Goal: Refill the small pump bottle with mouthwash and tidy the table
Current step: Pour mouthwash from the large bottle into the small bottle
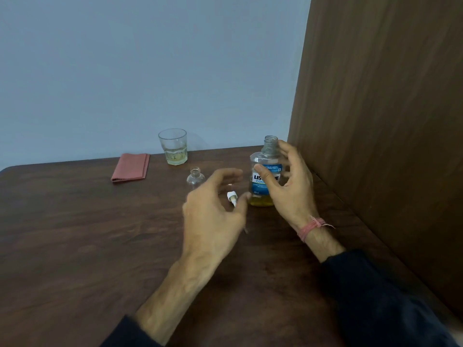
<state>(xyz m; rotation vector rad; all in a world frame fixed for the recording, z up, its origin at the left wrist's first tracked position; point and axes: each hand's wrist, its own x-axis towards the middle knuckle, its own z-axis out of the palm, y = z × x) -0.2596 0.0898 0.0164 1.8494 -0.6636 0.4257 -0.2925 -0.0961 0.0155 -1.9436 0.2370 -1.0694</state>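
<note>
Near the table's (pixel 75 234) far right corner stands the uncapped mouthwash bottle (pixel 265 176), with the right hand (pixel 288 186) spread loosely around it, thumb on the label. The left hand (pixel 215 209) hovers with fingers relaxed, holding nothing, above the white pump head (pixel 232 197). The small pump bottle (pixel 195 177) stands open behind it, toward the far edge.

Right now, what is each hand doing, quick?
Left hand: open, fingers loosely spread above the pump head, holding nothing.
Right hand: open around the mouthwash bottle; contact cannot be told.
</note>
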